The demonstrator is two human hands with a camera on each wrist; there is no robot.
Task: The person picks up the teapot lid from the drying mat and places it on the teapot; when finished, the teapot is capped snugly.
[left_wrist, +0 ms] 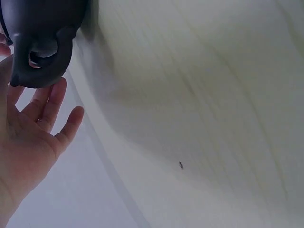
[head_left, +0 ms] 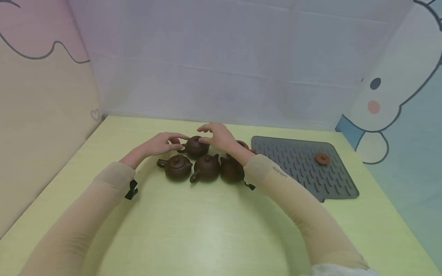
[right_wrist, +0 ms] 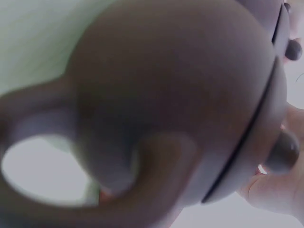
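A dark brown clay teapot [head_left: 197, 148] stands at the back of a cluster, between both hands. My left hand [head_left: 159, 145] is at its handle side, thumb and forefinger stretched out around the handle. My right hand [head_left: 221, 136] is over its other side, thumb near the lid knob and fingers extended. Closer to me stand a left teapot [head_left: 177, 168], a middle teapot [head_left: 207, 168] and a right teapot [head_left: 230, 170]. Behind the right wrist, a redder teapot [head_left: 243, 144] is mostly hidden. A teapot [right_wrist: 180, 85] fills the right wrist view, covering much of that hand.
On the right lies a grey ridged mat [head_left: 293, 161] with a reddish-brown lid [head_left: 322, 158] on it. The pale wooden table [head_left: 193, 230] ends at a fabric backdrop [head_left: 221, 76]. My right forearm crosses above the mat's near left corner.
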